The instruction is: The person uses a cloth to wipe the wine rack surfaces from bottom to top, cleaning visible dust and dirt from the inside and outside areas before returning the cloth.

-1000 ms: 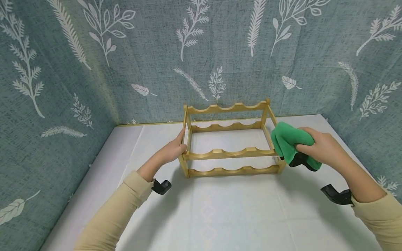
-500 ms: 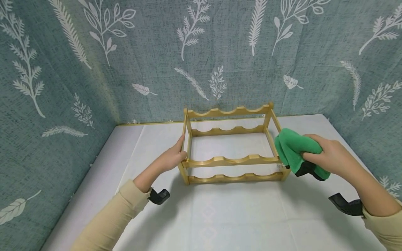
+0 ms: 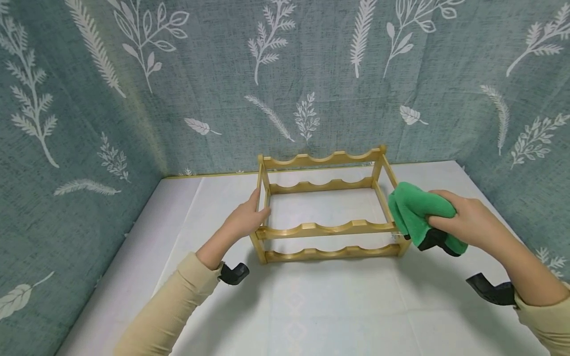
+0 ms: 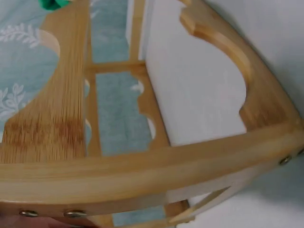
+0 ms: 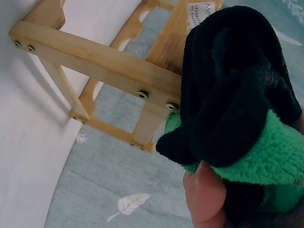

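A wooden wine rack [image 3: 327,228] with scalloped rails stands on the white-covered table in the head view. My left hand [image 3: 242,217] grips its left side, the thumb reaching over to the inner face. In the left wrist view, only a blurred bit of that hand shows beneath the rack's side bar [image 4: 142,173]. My right hand [image 3: 467,217] holds a bunched green cloth [image 3: 416,210] with a black side against the rack's right front corner. Up close in the right wrist view, the cloth's black side [image 5: 228,95] hides that corner, and a thumb [image 5: 205,194] presses into the cloth.
A white label [image 5: 199,12] is stuck on a rail of the rack. Green leaf-patterned fabric [image 3: 213,74] hangs behind and on both sides. The white tabletop [image 3: 329,306] extends in front of the rack.
The rack's front has come slightly nearer to me, and the right hand with the cloth has moved down and right. The left thumb has shifted further over the side.
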Demonstrator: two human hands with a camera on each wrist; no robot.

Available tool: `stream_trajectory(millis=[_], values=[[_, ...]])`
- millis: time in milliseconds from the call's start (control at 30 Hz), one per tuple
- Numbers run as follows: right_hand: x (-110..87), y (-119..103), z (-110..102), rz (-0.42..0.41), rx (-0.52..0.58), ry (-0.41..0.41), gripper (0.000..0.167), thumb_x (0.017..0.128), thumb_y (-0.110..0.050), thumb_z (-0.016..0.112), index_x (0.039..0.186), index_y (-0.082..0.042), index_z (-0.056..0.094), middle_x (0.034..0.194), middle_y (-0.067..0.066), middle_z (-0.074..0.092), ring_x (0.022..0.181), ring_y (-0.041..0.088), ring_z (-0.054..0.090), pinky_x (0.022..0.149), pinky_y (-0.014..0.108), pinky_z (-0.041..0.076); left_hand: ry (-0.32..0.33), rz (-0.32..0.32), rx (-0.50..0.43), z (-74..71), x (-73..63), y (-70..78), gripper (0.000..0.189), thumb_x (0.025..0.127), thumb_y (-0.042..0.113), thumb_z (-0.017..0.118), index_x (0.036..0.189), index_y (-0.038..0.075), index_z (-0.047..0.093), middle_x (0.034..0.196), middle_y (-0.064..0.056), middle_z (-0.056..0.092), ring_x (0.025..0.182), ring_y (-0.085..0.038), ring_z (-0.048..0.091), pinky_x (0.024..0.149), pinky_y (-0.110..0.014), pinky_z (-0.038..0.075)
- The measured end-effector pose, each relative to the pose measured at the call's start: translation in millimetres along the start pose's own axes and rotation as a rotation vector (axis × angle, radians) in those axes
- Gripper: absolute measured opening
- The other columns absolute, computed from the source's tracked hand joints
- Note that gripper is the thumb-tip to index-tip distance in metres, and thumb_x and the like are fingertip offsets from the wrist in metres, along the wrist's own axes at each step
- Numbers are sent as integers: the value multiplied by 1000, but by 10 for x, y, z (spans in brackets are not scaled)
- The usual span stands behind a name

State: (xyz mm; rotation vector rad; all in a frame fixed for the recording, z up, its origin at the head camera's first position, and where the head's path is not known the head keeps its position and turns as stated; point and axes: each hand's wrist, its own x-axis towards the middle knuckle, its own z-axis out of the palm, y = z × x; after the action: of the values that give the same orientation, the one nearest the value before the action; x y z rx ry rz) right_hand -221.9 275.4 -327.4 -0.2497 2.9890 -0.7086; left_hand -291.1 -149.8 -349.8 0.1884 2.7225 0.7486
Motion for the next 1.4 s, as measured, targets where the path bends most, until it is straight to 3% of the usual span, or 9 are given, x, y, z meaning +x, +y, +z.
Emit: stream_trajectory(millis=[200,300,433,533,733,867,1033,1200,1400], values=[[59,-53,-192,-3,25,29,61,89,-29,56,138,0,34,110,30,53,78,30,52,56,36,38,-7,-21,58,4,-8,-5,68,97,33,31,147,9,-8,149,-18,22,109,-35,54,83,-47,43],[147,-167,-382,15,41,56,65,89,-32,55,141,-3,30,118,32,47,87,38,51,60,41,39,-13,-25,69,-3,-12,7,69,96,32,31,147,9,-9,149,-18,22,110,-36,53,84,-48,43],[407,-479,-541,-6,50,76,66,89,-37,54,142,-8,30,121,28,46,93,40,48,65,46,39,-14,-31,84,-12,-3,15,69,96,31,32,147,8,-9,149,-18,21,119,-39,46,92,-51,40],[706,-765,-501,-63,36,45,64,88,-38,55,141,-11,34,116,23,50,89,35,48,65,45,38,-23,-28,89,-7,8,22,69,96,31,32,147,8,-9,150,-17,18,124,-38,42,96,-51,37],[1392,-1182,-40,-220,-33,-77,55,85,-28,57,135,-7,43,104,16,57,78,27,50,64,39,39,-44,-29,66,34,15,33,71,96,30,35,147,9,-9,150,-15,19,120,-36,46,93,-49,39],[1685,-1356,357,-268,-62,-204,48,84,-24,56,128,-5,49,101,14,56,77,25,48,65,37,38,-32,-29,68,75,-11,44,72,95,30,37,147,9,-8,150,-15,21,112,-33,52,89,-46,42],[1921,-1525,837,-286,-143,-314,46,84,-24,57,127,-9,51,100,9,58,77,21,49,63,33,38,1,-15,85,109,-79,74,73,92,28,39,147,6,-4,148,-17,25,116,-33,50,91,-46,41],[2091,-1647,1212,-279,-242,-343,40,86,-23,56,124,-10,53,99,9,60,78,21,52,64,33,41,-2,-11,104,144,-138,96,74,92,29,42,147,5,-1,146,-18,29,115,-34,51,89,-46,42],[2212,-1716,1479,-258,-357,-360,45,89,-27,59,129,-10,48,114,11,58,98,24,58,78,38,48,26,-9,116,166,-183,103,77,90,34,45,147,4,2,144,-19,33,119,-37,47,93,-48,40]])
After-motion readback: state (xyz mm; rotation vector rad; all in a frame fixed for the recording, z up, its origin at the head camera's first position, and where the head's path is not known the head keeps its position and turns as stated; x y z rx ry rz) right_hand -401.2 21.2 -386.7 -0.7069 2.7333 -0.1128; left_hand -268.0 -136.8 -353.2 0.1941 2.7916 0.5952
